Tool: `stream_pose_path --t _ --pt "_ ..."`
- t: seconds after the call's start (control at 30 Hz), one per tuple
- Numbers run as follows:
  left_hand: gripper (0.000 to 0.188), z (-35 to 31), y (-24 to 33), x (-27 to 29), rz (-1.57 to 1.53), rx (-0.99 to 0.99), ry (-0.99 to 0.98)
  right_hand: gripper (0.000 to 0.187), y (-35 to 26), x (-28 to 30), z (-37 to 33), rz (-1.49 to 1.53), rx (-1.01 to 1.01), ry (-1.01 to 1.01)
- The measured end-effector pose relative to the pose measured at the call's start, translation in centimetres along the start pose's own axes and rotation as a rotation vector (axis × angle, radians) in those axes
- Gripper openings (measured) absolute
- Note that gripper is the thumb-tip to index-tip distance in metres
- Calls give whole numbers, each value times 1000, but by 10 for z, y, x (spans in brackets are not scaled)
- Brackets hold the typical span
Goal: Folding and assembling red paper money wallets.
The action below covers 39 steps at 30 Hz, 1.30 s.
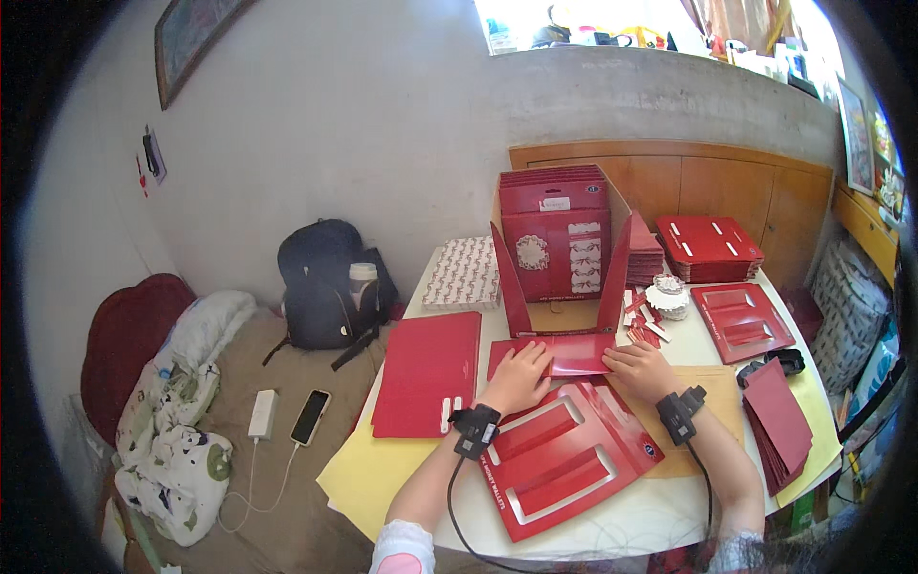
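Observation:
A narrow red card wallet (579, 353) lies crosswise on the table before me. My left hand (516, 377) presses flat on its left part, fingers spread. At the right end, the fingers of my right hand (643, 371) reach over the card with their tips on it; the thumb side is partly hidden. Just below both hands is a flat red card sheet (572, 457) with two long white-edged slots. Behind the wallet stands an open-fronted box (561, 316) holding upright red packs (555, 230).
Red sheets (427, 373) lie left; a patterned white box (462, 273) stands behind them. Right are stacked red packs (710, 251), a single pack (743, 320), white cut-outs (667, 298) and dark red envelopes (776, 426). A backpack (330, 287) and phone (310, 418) rest on the bed.

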<state>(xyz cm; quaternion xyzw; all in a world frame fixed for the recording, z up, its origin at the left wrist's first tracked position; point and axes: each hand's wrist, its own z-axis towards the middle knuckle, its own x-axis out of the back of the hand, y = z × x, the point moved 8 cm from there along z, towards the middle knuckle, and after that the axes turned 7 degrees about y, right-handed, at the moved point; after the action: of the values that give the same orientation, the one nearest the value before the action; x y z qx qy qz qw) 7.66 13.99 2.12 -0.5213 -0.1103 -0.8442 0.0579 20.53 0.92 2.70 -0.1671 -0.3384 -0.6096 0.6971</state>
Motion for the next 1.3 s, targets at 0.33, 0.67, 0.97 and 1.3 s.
stream_pose_path --t 0.33,0.67,0.97,1.3 --pt "48 -5 10 -14 166 -59 -57 29 -4 8 3 -11 -39 -66" --pt "51 -8 -1 -16 63 25 -58 33 22 14 -22 -51 -98 -73" --pt "53 -5 11 -13 54 -4 -88 33 23 23 -28 -114 -96 -44" --pt "52 -7 5 -10 1 36 -65 31 28 41 -41 -132 -161 -9"
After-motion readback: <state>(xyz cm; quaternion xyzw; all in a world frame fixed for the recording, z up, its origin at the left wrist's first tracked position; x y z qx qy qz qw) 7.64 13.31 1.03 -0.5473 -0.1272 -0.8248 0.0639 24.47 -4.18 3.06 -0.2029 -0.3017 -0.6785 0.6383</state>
